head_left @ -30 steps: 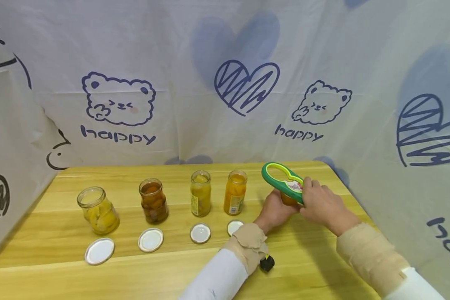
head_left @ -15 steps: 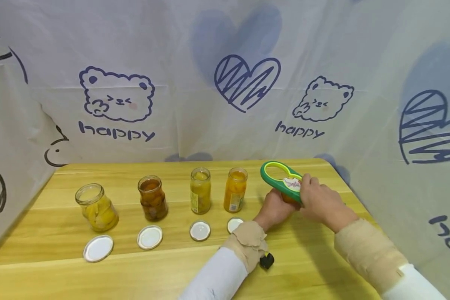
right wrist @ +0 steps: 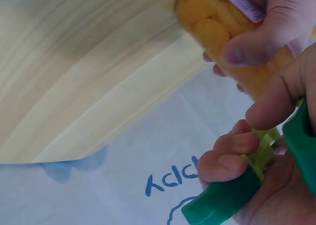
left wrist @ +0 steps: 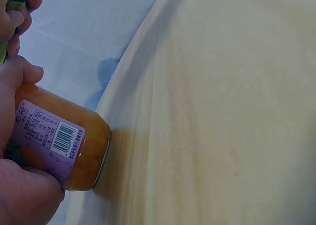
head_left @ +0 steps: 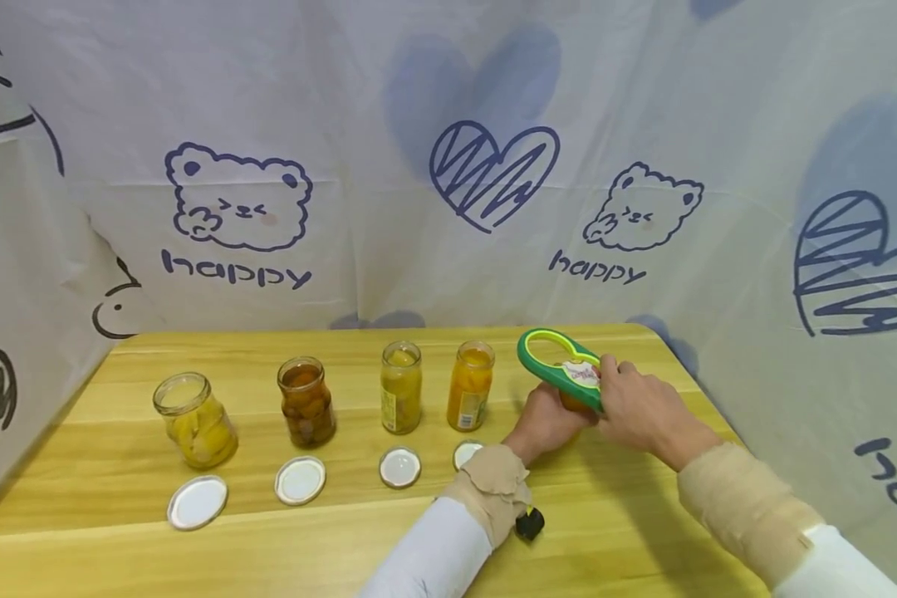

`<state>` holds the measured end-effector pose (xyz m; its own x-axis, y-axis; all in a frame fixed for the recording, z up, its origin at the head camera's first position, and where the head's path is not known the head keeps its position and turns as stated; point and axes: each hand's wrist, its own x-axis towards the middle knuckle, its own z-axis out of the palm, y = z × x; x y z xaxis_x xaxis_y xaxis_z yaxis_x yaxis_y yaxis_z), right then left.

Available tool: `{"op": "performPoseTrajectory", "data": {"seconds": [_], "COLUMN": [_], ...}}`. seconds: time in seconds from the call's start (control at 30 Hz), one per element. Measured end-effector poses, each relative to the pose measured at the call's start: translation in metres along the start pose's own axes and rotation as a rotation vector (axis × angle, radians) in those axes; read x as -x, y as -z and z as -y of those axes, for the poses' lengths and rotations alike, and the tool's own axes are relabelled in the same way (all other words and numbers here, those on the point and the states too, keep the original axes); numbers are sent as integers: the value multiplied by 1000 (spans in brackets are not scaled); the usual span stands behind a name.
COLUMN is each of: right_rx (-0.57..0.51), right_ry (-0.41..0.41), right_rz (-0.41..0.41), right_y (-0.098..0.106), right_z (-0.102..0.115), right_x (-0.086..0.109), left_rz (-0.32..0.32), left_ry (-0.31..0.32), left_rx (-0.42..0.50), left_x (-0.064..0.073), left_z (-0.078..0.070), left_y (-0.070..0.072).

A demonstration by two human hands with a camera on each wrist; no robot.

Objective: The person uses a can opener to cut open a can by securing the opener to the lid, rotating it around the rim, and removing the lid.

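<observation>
Four open jars [head_left: 399, 387] and four lids [head_left: 300, 479] stand at 9 o'clock of the fifth jar [left wrist: 64, 146], mostly hidden inside the gripping left hand [head_left: 547, 421], while the right hand [head_left: 639, 409] clamps the green opener [head_left: 561, 367].

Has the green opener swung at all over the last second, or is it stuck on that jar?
Yes, slightly: the green opener has its looped end nearer the orange jar, while the right hand grips its handle.

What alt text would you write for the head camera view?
A left hand grips an orange-filled jar on a wooden table while the right hand holds a green jar opener over it. Four open jars stand left, lids in front.
</observation>
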<state>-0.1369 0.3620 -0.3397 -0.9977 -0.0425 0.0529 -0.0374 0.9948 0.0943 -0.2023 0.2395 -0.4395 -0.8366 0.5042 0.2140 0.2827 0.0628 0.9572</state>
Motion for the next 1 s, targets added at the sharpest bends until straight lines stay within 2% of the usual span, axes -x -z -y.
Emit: {"op": "performPoseTrajectory", "data": {"seconds": [0.3,0.63,0.87,1.0], "right_rx": [-11,15,14,17], "right_ry": [67,141,217,260], "right_rz": [-12,-35,-38,-43], "right_y": [-2,-3,-2,-3], "right_z": [-10,-21,-27,-33], "right_x": [-5,-6,-10,-14], "left_rz": [16,85,126,149], "left_ry": [13,14,58,33], "left_rx": [-6,70,144,175], "left_x": [-2,-5,-3,-4], "left_z": [2,4,3,3], "left_y": [3,6,11,12]}}
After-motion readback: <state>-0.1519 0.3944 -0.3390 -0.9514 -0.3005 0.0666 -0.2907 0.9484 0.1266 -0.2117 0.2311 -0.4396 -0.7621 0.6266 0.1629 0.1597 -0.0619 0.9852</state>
